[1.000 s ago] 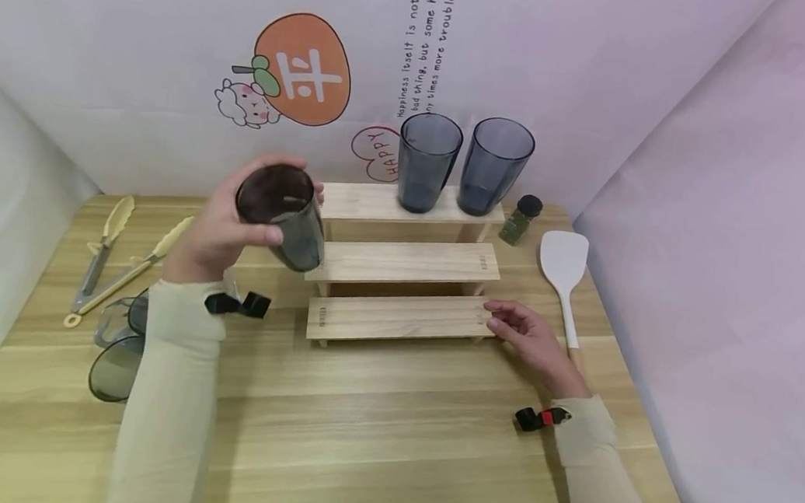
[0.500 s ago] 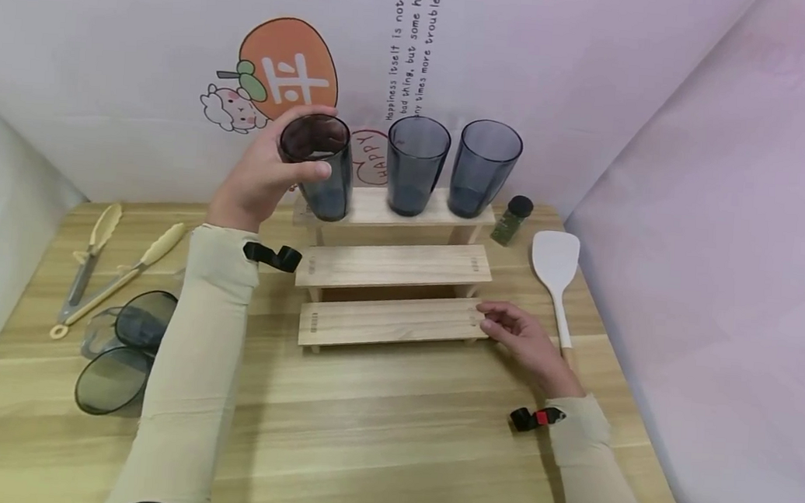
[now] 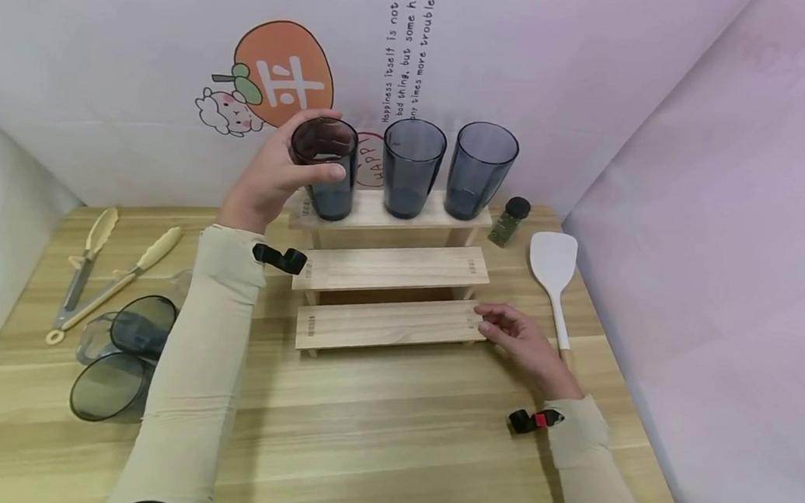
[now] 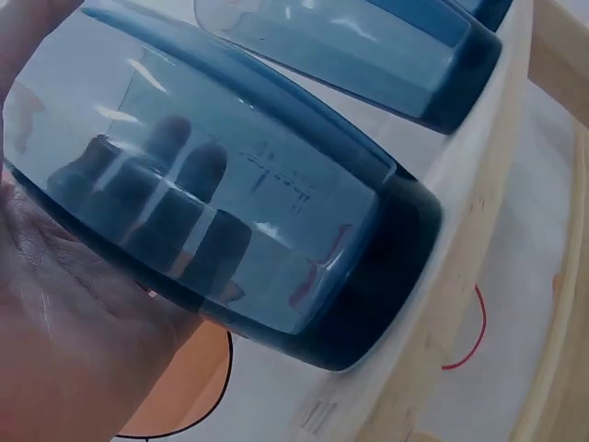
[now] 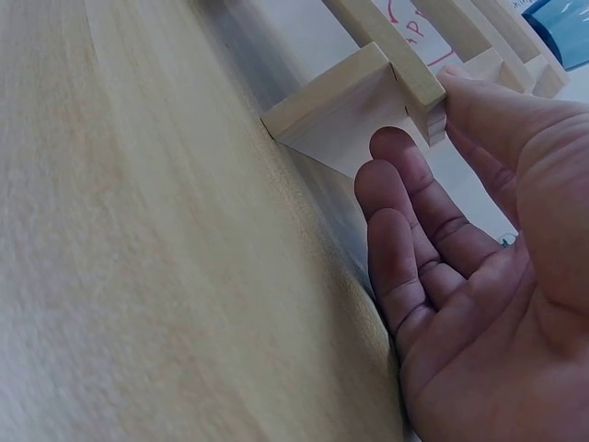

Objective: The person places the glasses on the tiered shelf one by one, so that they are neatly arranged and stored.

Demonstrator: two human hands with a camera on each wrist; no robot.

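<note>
My left hand [image 3: 275,166] grips a blue-grey tumbler [image 3: 332,194] around its side, fingers behind and thumb in front. The tumbler is at the left end of the top tier of a wooden three-step rack [image 3: 394,270]; in the left wrist view its dark base [image 4: 382,285] meets the board or sits just over it. Two matching tumblers, a middle one [image 3: 411,170] and a right one [image 3: 480,171], stand upright beside it. My right hand [image 3: 525,350] touches the right end of the lowest step with thumb and forefinger. In the right wrist view its other fingers [image 5: 396,249] bend loosely below the board.
Two more dark tumblers, a rear one [image 3: 145,325] and a front one [image 3: 108,388], are left of my left forearm, near tongs [image 3: 108,289]. A small black-capped jar [image 3: 508,221] and a white spatula [image 3: 554,262] are right of the rack. A printed backdrop [image 3: 494,47] stands behind.
My left hand has carried the tumbler up and right from left of the rack to its top tier, bringing it upright. The right hand stays at the lowest step's end.
</note>
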